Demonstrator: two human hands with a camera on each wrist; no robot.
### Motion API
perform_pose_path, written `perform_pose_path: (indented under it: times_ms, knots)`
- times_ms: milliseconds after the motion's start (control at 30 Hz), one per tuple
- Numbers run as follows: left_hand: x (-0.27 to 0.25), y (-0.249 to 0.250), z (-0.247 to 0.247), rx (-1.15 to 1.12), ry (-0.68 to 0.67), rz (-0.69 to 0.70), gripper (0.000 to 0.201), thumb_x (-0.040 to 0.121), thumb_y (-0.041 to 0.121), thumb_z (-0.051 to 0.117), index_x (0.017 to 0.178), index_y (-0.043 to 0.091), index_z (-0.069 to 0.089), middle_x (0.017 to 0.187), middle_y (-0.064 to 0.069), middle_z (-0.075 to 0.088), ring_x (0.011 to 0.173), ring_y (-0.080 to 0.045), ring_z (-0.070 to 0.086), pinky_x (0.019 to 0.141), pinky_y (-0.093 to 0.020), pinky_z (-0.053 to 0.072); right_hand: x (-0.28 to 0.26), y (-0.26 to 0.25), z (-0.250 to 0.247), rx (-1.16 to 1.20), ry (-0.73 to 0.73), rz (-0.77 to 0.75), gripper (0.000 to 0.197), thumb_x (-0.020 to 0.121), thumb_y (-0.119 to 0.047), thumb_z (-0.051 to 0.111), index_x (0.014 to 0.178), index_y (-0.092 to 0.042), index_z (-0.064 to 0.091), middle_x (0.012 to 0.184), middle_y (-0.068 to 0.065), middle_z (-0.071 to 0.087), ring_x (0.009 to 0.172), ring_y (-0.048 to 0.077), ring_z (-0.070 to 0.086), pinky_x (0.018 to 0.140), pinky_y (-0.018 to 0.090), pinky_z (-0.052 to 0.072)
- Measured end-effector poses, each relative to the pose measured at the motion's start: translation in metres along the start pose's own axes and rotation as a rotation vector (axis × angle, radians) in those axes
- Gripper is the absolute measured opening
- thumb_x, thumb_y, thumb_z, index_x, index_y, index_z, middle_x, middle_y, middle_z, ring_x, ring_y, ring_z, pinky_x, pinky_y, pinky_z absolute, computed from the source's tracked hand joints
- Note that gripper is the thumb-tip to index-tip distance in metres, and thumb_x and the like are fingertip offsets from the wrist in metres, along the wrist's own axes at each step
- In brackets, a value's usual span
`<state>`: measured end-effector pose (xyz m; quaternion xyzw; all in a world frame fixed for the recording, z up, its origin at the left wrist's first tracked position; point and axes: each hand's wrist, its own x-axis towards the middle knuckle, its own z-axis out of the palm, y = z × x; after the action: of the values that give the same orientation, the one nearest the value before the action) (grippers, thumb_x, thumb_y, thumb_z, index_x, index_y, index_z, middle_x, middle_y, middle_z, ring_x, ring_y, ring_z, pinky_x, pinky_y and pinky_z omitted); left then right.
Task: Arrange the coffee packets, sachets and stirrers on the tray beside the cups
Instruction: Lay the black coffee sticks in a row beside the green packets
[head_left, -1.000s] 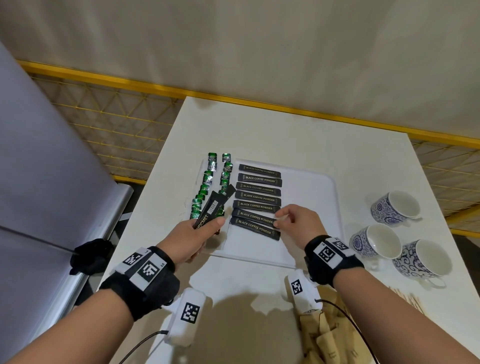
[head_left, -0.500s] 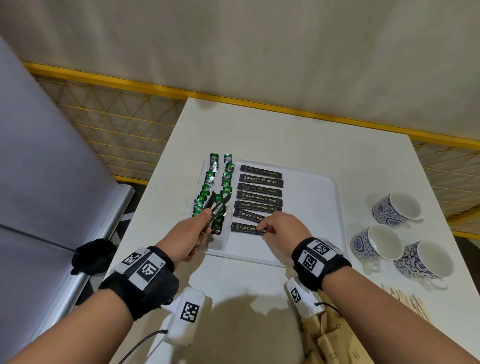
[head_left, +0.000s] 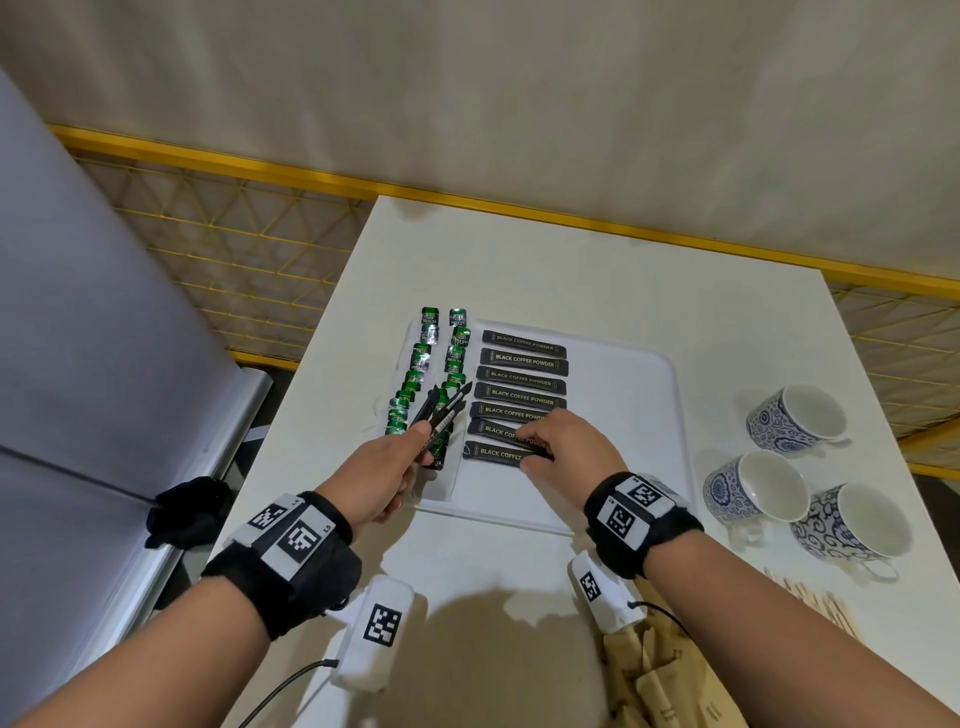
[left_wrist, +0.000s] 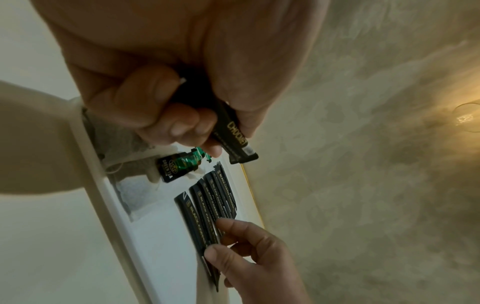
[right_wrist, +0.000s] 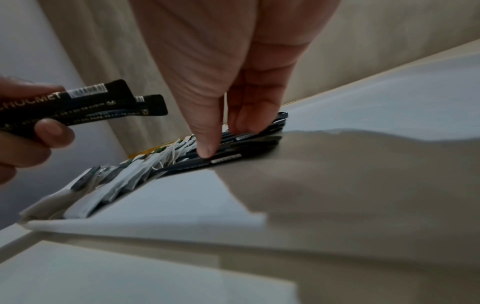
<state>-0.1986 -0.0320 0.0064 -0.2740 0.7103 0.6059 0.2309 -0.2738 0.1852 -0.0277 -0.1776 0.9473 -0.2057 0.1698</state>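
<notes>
Now my right grip (head_left: 569, 447) pinches near packet (head_left: 493, 453), right end, long axis crosswise; left grip (head_left: 379, 467) pinches spares (head_left: 441, 410) alongside.

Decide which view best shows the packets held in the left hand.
Right wrist: two packets lie side-on in the left hand, print and barcodes clear. Left wrist shows only one clearly, gripped close to the lens. Head shows them fanned but small.
</notes>
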Motion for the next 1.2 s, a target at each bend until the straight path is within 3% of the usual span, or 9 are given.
perform_pose_path:
  times_ms: [100,300,467,600,667,767,900,1000,1200]
  knots:
    - [0.000,0.000,0.001,-0.005,-0.006,-0.001,0.045,0.094,0.053,0.038,0.088,0.014,0.058,0.050,0.007,0.034,0.043,-0.010,0.028,0.046,-0.022,0.020,0.005,-0.001,0.002,-0.070,-0.045,-0.019,0.035,0.092,-0.027,0.056,0.127,-0.026,0.059,0.120,-0.001,0.053,0.112,0.018,0.050,0.093,0.029,0.044]
    - [0.004,-0.002,-0.002,0.002,-0.004,0.011,0.045,0.094,0.056,0.037,0.084,0.016,0.057,0.050,0.007,0.034,0.043,-0.010,0.029,0.046,-0.022,0.021,0.008,0.000,0.004,-0.096,-0.042,-0.041,0.034,0.094,-0.023,0.053,0.127,-0.026,0.059,0.118,-0.001,0.053,0.110,0.019,0.051,0.086,0.028,0.042]
    - [0.003,-0.002,-0.001,0.011,-0.033,0.009,0.045,0.094,0.054,0.037,0.086,0.016,0.059,0.051,0.006,0.035,0.044,-0.010,0.029,0.046,-0.022,0.021,0.005,0.000,0.002,-0.033,-0.009,-0.050,0.036,0.092,-0.027,0.057,0.128,-0.026,0.058,0.116,-0.003,0.054,0.110,0.017,0.051,0.092,0.029,0.043]
    - [-0.001,-0.002,0.003,0.077,-0.145,0.026,0.046,0.096,0.051,0.036,0.091,0.014,0.062,0.049,0.008,0.034,0.043,-0.009,0.028,0.044,-0.021,0.021,-0.002,-0.013,-0.010,0.305,0.129,-0.079,0.027,0.093,-0.028,0.058,0.119,-0.027,0.065,0.098,-0.010,0.060,0.092,0.010,0.058,0.085,0.021,0.045]
    - [-0.003,-0.003,0.007,0.122,-0.194,0.058,0.039,0.096,0.048,0.039,0.086,0.016,0.059,0.048,0.010,0.035,0.041,-0.007,0.029,0.041,-0.019,0.022,-0.006,-0.022,-0.016,0.583,0.089,0.004,0.024,0.094,-0.032,0.055,0.115,-0.029,0.066,0.094,-0.008,0.066,0.080,0.008,0.060,0.073,0.017,0.047]
    - [-0.006,-0.003,0.011,0.171,-0.221,0.114,0.030,0.095,0.042,0.045,0.081,0.017,0.054,0.052,0.006,0.036,0.040,-0.007,0.030,0.039,-0.018,0.024,-0.008,-0.033,-0.022,0.899,0.007,0.159,0.025,0.095,-0.039,0.052,0.104,-0.021,0.068,0.083,0.002,0.067,0.064,0.013,0.055,0.056,0.023,0.049]
    - [-0.010,-0.004,0.015,0.300,-0.273,0.211,0.024,0.093,0.036,0.053,0.082,0.014,0.050,0.056,0.006,0.036,0.037,-0.001,0.033,0.038,-0.015,0.027,-0.013,-0.031,-0.025,0.928,-0.099,0.209,0.009,0.092,-0.026,0.061,0.095,-0.022,0.069,0.071,0.000,0.065,0.054,0.008,0.055,0.056,0.022,0.053]
    - [-0.012,-0.005,0.017,0.346,-0.265,0.235,0.026,0.092,0.036,0.053,0.081,0.014,0.048,0.055,0.008,0.034,0.035,0.000,0.033,0.038,-0.013,0.026,-0.017,-0.026,-0.027,0.989,-0.149,0.235,0.014,0.087,-0.008,0.066,0.092,-0.019,0.073,0.073,-0.001,0.067,0.050,0.005,0.057,0.056,0.017,0.053]
    - [-0.010,-0.009,0.012,0.371,-0.205,0.241,0.027,0.093,0.037,0.053,0.086,0.011,0.050,0.056,0.008,0.034,0.041,-0.003,0.031,0.045,-0.021,0.025,-0.030,-0.014,-0.033,1.063,-0.214,0.250,0.020,0.083,-0.002,0.069,0.096,-0.017,0.070,0.081,-0.001,0.072,0.070,0.007,0.069,0.064,0.017,0.054]
